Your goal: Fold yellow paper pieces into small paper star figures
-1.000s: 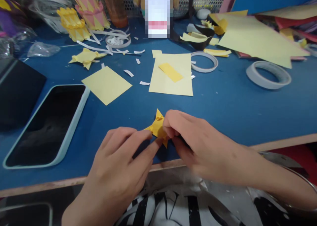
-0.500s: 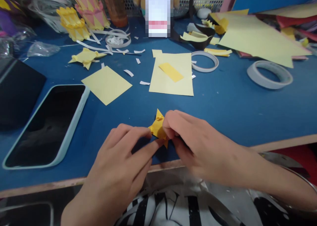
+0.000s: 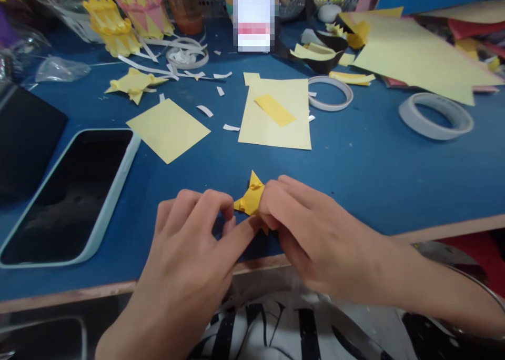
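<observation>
A small folded star of deep yellow paper [image 3: 251, 199] lies at the front edge of the blue table, its top and left points showing. My right hand [image 3: 303, 218] pinches its right side, and those fingers hide that part. The thumb of my left hand [image 3: 197, 233] presses on the star's lower part, while the bent left forefinger is close to the left point. Beyond the star lies a pale yellow square sheet [image 3: 272, 136] with a darker yellow strip [image 3: 274, 110] on it. Another pale square [image 3: 168, 131] sits to the left, turned like a diamond.
A phone [image 3: 67, 202] lies at left beside a dark box [image 3: 27, 139]. Tape rolls [image 3: 436, 131] rest at right. A pale folded star [image 3: 134, 83], yellow [image 3: 112, 28] and pink [image 3: 142, 7] paper crafts and white strips are behind. Loose coloured sheets [image 3: 422, 55] pile up at back right.
My left forefinger has curled back from the star's left point, and the left thumb has come further over its lower part. My right hand keeps its pinch. The view has shifted slightly.
</observation>
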{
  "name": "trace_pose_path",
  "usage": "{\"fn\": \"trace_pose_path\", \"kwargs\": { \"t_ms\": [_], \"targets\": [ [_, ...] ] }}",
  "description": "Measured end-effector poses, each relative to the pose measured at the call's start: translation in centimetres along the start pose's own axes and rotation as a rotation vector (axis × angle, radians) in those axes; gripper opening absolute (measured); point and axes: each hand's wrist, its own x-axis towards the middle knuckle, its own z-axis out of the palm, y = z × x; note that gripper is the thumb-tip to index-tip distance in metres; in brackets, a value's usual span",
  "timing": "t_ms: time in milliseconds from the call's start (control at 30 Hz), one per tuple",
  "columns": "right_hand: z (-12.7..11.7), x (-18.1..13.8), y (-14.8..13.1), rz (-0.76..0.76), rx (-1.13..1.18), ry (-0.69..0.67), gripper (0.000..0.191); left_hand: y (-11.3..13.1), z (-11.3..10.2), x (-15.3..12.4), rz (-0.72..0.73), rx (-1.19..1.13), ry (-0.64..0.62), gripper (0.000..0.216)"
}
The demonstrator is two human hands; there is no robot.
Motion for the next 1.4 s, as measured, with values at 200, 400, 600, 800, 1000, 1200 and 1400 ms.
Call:
{"fn": "trace_pose_path", "kwargs": {
  "t_ms": [200, 400, 600, 800, 1000, 1200, 1400],
  "targets": [
    [-0.7, -1.0, 1.0, -0.008, -0.098, 0.046, 0.021, -0.5, -0.1, -0.1, -0.011, -0.084, -0.037, 0.028],
    [-0.8, -1.5, 1.8, -0.026, -0.148, 0.027, 0.024, -0.6, -0.3, -0.2, -0.022, -0.118, -0.039, 0.028],
    [-0.7, -1.5, 1.9, -0.025, -0.219, -0.013, 0.027, -0.8, -0.3, -0.2, -0.036, -0.102, -0.068, 0.027],
    [-1.5, -1.3, 1.9, 0.016, -0.149, -0.068, 0.022, -0.7, -0.5, -0.4, -0.052, -0.152, -0.057, 0.027],
    [-2.2, 0.3, 2.9, -0.005, -0.242, -0.131, 0.025, -0.6, -0.6, -0.7, -0.036, -0.140, -0.068, 0.029],
    [-1.7, 0.5, 2.4, 0.015, -0.260, -0.173, 0.013, 0.2, -0.7, -0.7, -0.175, -0.094, 0.099, 0.023],
    [0.2, -0.3, 0.6, 0.135, -0.212, -0.040, 0.012, 1.3, -0.4, -0.7, -0.223, -0.181, 0.079, 0.015]
  ]
}}
